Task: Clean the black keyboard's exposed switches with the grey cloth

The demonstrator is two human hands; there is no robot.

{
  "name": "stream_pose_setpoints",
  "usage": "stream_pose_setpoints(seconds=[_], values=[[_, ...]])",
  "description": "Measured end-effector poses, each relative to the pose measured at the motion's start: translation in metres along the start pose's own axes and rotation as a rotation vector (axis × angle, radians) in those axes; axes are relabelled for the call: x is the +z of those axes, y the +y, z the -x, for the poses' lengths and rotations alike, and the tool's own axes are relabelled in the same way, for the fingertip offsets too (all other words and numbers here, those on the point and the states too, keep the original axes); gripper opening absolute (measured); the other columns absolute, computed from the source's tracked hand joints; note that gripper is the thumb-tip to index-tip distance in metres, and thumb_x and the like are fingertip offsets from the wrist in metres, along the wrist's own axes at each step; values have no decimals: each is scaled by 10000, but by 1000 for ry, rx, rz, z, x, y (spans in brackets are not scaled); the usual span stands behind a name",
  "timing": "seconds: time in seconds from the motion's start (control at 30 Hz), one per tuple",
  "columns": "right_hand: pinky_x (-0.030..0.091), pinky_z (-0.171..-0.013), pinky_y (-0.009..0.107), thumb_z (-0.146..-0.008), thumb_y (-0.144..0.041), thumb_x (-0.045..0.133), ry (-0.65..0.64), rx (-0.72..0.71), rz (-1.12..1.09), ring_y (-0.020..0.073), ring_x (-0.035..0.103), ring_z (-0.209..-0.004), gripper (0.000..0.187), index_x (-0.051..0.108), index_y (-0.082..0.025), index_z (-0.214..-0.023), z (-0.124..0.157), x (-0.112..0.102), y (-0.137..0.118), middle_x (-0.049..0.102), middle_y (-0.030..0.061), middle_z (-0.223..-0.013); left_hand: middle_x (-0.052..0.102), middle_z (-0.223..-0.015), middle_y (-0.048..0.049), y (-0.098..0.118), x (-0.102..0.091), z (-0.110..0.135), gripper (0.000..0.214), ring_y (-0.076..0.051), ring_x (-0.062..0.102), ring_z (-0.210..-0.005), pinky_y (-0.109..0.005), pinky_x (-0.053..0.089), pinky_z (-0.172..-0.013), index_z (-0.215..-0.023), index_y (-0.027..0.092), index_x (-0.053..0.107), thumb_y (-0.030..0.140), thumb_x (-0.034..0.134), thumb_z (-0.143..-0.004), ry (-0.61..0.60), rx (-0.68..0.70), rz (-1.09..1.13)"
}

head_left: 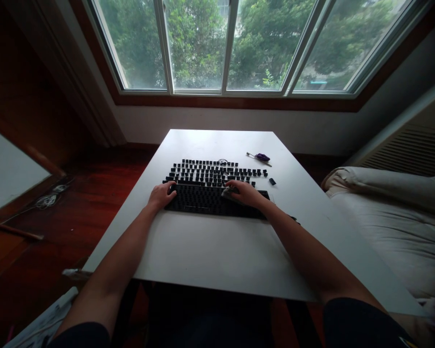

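Note:
A black keyboard (203, 199) with its keycaps off lies across the white table in front of me. My left hand (161, 195) grips its left end, thumb and fingers at the upper left corner. Over the right part of the keyboard is my right hand (244, 192), its fingers closed on a crumpled light-grey cloth (229, 193) that touches the key area. The cloth is small and dim, so whether it is fabric or tissue cannot be made out. Loose black keycaps (203, 174) stand in rows just beyond the keyboard.
A purple-handled tool (263, 157) with a thin shaft lies at the table's far right. One larger keycap (272, 181) sits apart on the right. The white table (217, 251) reaches toward a window; a cushioned seat (384, 222) stands at the right.

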State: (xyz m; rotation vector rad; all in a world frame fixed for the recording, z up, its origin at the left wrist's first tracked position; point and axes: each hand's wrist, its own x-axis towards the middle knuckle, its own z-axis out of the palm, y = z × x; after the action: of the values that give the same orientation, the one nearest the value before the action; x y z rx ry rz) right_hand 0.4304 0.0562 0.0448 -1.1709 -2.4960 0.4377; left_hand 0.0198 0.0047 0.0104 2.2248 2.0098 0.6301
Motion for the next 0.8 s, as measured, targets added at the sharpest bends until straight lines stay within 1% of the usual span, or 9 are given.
stream_pose_setpoints(seconds=[0.07, 0.1, 0.2, 0.27, 0.33, 0.43, 0.57, 0.7, 0.8], values=[[483, -772, 284, -899, -278, 650, 63, 22, 34, 206, 691, -900, 359, 604, -237, -1253, 10, 4, -6, 743, 55, -1115, 639, -804, -19, 0, 1, -1, 435, -223, 600, -789, -333, 426, -797, -1295, 260, 657, 400, 584, -890, 6, 2, -8], [482, -763, 286, -903, -297, 658, 73, 18, 54, 209, 686, -891, 343, 600, -234, -1235, 15, 6, -9, 738, 58, -1099, 637, -798, -17, 0, 2, -1, 436, -222, 599, -784, -329, 422, -786, -1298, 264, 654, 401, 584, -891, 6, -1, -10], [489, -808, 297, -894, -306, 684, 44, -77, 102, 231, 669, -979, 289, 624, -227, -1166, 25, 6, -13, 713, 78, -1123, 626, -763, -4, -3, 4, -3, 427, -215, 596, -754, -315, 411, -739, -1296, 278, 648, 400, 588, -891, -11, -23, -10], [492, -865, 310, -878, -229, 676, 21, -139, 114, 244, 651, -1062, 294, 638, -226, -1170, 27, 3, -11, 697, 86, -1164, 618, -741, 6, -6, 5, -6, 402, -205, 590, -723, -305, 397, -703, -1267, 282, 657, 394, 595, -886, -24, -42, 3], [492, -907, 321, -856, -126, 633, 15, -160, 111, 243, 639, -1103, 355, 649, -234, -1194, 28, -1, -9, 690, 78, -1190, 611, -727, 13, -10, 6, -9, 374, -193, 579, -694, -298, 381, -670, -1232, 280, 666, 410, 593, -889, -32, -50, 39], [493, -929, 324, -825, -37, 577, 9, -174, 101, 230, 639, -1097, 444, 676, -249, -1203, 25, -6, -9, 696, 60, -1175, 606, -721, 17, -17, 8, -15, 349, -179, 572, -678, -293, 376, -652, -1177, 273, 691, 460, 561, -912, -35, -42, 142], [491, -926, 324, -813, -17, 576, -40, -223, 121, 230, 627, -1095, 466, 705, -253, -1194, 18, -5, -18, 699, 58, -1149, 603, -717, 15, -24, 9, -19, 341, -170, 566, -687, -285, 393, -654, -1126, 251, 727, 449, 571, -897, -36, -28, 261], [477, -942, 333, -808, -21, 596, -30, -225, 165, 235, 600, -1119, 452, 712, -234, -1189, 4, 3, -33, 698, 68, -1146, 598, -709, 17, -25, 9, -19, 360, -165, 557, -680, -280, 394, -639, -1131, 234, 734, 451, 592, -880, -39, -24, 312], [466, -945, 325, -822, -44, 622, -20, -237, 170, 235, 585, -1137, 416, 712, -223, -1186, -10, 14, -48, 692, 75, -1157, 597, -693, 17, -25, 9, -18, 370, -166, 555, -675, -277, 396, -633, -1138, 231, 738, 457, 579, -891, -38, -29, 332]])
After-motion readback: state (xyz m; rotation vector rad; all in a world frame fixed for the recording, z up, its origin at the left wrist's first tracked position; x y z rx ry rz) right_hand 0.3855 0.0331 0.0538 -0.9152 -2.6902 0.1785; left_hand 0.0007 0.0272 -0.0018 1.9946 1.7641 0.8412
